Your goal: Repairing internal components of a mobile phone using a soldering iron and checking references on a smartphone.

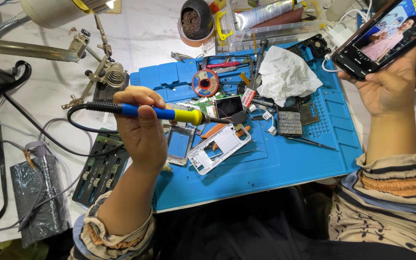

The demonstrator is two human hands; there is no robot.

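My left hand [143, 127] grips a soldering iron [169, 114] with a blue and yellow handle, held level, its tip pointing right over a small circuit board with a dark screen [228, 106]. My right hand [386, 86] holds a smartphone [386, 33] up at the far right, its lit screen showing a video. On the blue work mat [290, 159] below lie a white phone frame [220, 148], a silver phone bezel [180, 144] and a keypad [289, 123].
A crumpled white tissue [287, 74], a solder spool [205, 83], tweezers [311, 142] and hand tools lie on the mat. A helping-hand stand [103, 72], a black jig [101, 168], a dark pouch [39, 202] and cables sit left. A clear box [275, 19] and a tip-cleaner pot [196, 21] stand behind.
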